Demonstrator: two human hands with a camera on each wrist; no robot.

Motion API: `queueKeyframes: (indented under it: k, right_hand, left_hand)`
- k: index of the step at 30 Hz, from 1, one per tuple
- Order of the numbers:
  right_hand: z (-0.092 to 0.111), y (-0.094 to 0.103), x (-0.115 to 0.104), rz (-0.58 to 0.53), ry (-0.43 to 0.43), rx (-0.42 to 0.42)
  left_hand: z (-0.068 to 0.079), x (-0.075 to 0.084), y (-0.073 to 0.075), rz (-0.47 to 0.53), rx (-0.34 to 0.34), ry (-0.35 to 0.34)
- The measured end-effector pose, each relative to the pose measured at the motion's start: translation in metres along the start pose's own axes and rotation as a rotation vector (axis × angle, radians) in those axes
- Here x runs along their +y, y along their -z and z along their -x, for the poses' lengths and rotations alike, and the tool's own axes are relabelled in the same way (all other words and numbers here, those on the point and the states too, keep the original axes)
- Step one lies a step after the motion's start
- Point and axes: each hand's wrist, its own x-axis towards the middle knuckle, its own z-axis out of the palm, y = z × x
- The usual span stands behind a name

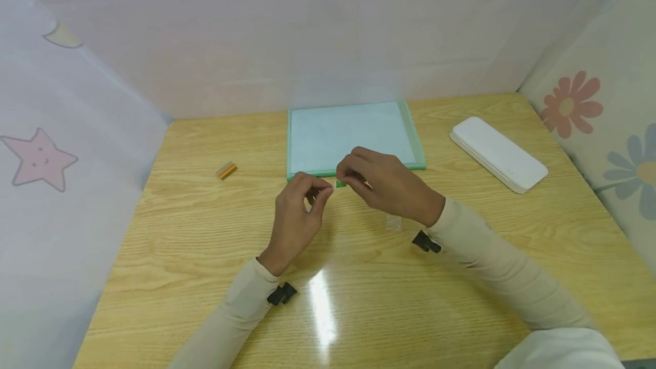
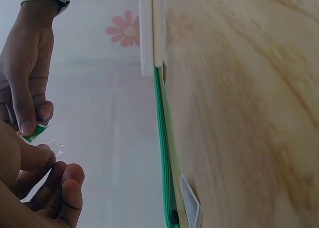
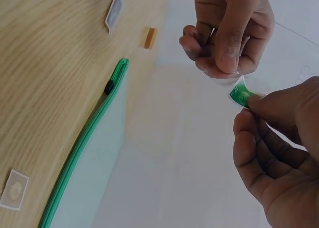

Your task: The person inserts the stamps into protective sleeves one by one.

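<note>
Above the table, near the front edge of the zip folder, my right hand [image 1: 386,184] pinches a small green sticker-like piece [image 3: 241,93] between thumb and forefinger. The piece has a pale border and bends slightly. Close beside it, my left hand [image 1: 297,215] pinches a thin clear film [image 2: 59,147] between thumb and fingertip. The two hands' fingertips almost meet around the green piece. Lying on the wood below the right hand is a small translucent square [image 1: 393,222] with a pale figure on it. Another small white-edged piece [image 3: 114,11] appears on the table in the right wrist view.
A green-edged zip folder [image 1: 353,132] with a pale sheet lies at the back middle. To its right sits a white oblong case [image 1: 498,154]. A small orange-and-grey striped block [image 1: 226,171] lies at the left. Printed fabric walls stand around the wooden table [image 1: 195,255].
</note>
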Motion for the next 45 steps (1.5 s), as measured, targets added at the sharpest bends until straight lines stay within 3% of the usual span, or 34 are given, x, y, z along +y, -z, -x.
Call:
queueKeyframes:
  k: [7, 16, 40, 45]
  right_hand:
    - [0.0013, 0.0052, -0.0023, -0.017, -0.004, 0.059]
    - [0.0007, 0.006, -0.005, 0.004, -0.03, 0.023]
    - [-0.0064, 0.0032, -0.0079, 0.037, -0.051, -0.018]
    - [-0.0077, 0.0006, -0.006, 0.006, -0.063, -0.018]
  left_hand:
    - [0.0, 0.0008, 0.001, 0.03, 0.015, 0.017]
    - [0.0005, -0.0014, 0.0001, 0.028, 0.024, 0.031]
    - [-0.0009, 0.0029, -0.0009, -0.157, 0.021, -0.063]
    - [-0.0005, 0.0032, -0.0014, -0.134, 0.008, -0.058]
